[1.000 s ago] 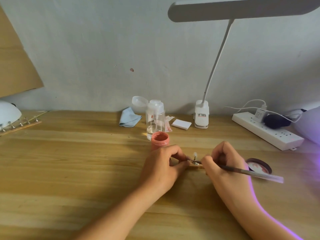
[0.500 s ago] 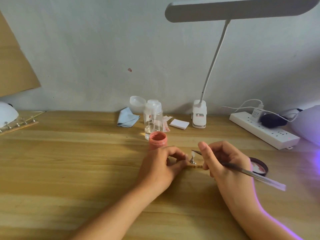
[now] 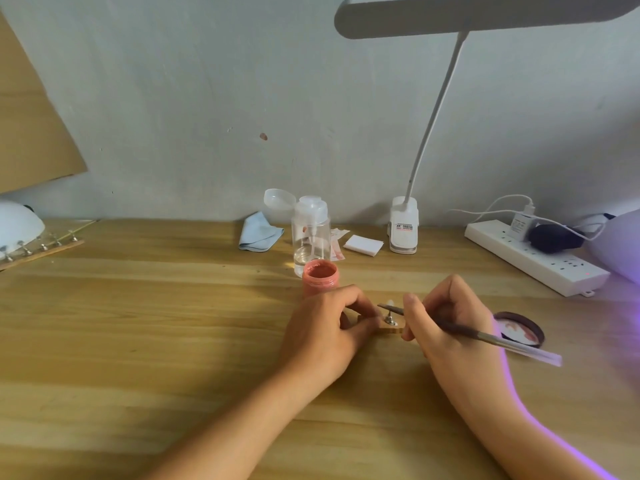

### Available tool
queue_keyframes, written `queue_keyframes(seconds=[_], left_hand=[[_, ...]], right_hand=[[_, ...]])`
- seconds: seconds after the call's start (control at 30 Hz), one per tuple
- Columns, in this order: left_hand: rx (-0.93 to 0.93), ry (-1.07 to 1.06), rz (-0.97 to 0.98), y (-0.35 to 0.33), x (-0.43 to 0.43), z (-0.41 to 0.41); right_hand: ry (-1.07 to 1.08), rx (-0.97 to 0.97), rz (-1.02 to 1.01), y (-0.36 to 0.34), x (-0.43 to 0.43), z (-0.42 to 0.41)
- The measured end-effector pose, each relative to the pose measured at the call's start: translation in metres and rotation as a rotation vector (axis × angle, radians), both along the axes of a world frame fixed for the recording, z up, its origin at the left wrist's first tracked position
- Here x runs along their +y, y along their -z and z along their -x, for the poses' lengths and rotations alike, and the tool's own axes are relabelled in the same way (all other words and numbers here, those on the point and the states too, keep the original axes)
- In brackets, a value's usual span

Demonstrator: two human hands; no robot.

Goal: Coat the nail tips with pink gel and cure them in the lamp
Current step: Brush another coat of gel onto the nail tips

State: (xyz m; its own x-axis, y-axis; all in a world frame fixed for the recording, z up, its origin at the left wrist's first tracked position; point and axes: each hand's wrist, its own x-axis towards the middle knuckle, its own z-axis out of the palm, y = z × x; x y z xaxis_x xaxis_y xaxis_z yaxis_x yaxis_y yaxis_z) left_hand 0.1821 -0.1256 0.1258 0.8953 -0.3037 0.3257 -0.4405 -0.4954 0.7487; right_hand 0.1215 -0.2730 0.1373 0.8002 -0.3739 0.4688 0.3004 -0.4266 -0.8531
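Steadying the short pale wooden holder strip against the light wooden desk, the left hand curls fingers and thumb round one end. Its grip is clamped on the wood, probably so the small metal peg and the clear nail tip perched on it cannot shift under the bristles. The right hand pinches the slim dark-handled brush with a clear end like a pen, its grip closed on the shaft well forward for fine control. The bristle end lies right at the nail tip, though contact cannot be made out. The open round jar of pink gel stands just behind the left knuckles — likely kept near for quick reloading — and its dark round lid lies face up beside the right hand, smeared pink inside. At the right edge the pale domed curing lamp throws violet light along the right forearm, seemingly on. Coating looks to be the step in hand, with curing not yet begun.
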Motion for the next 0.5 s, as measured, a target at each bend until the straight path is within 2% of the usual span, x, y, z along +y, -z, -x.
queue_keyframes(seconds=[0.13, 0.33, 0.5], left_hand=[[-0.007, 0.003, -0.001, 0.0002, 0.0004, -0.0005], [-0.007, 0.016, -0.004, 0.0001, 0.0007, -0.0007], [-0.014, 0.005, -0.005, 0.0008, 0.0004, -0.0009]], right_hand=[[0.012, 0.067, 0.033, 0.0013, -0.0008, -0.0019], [0.044, -0.021, -0.039, 0.0007, -0.0026, -0.0002], [0.018, 0.052, 0.015, 0.0024, -0.0024, -0.0026]])
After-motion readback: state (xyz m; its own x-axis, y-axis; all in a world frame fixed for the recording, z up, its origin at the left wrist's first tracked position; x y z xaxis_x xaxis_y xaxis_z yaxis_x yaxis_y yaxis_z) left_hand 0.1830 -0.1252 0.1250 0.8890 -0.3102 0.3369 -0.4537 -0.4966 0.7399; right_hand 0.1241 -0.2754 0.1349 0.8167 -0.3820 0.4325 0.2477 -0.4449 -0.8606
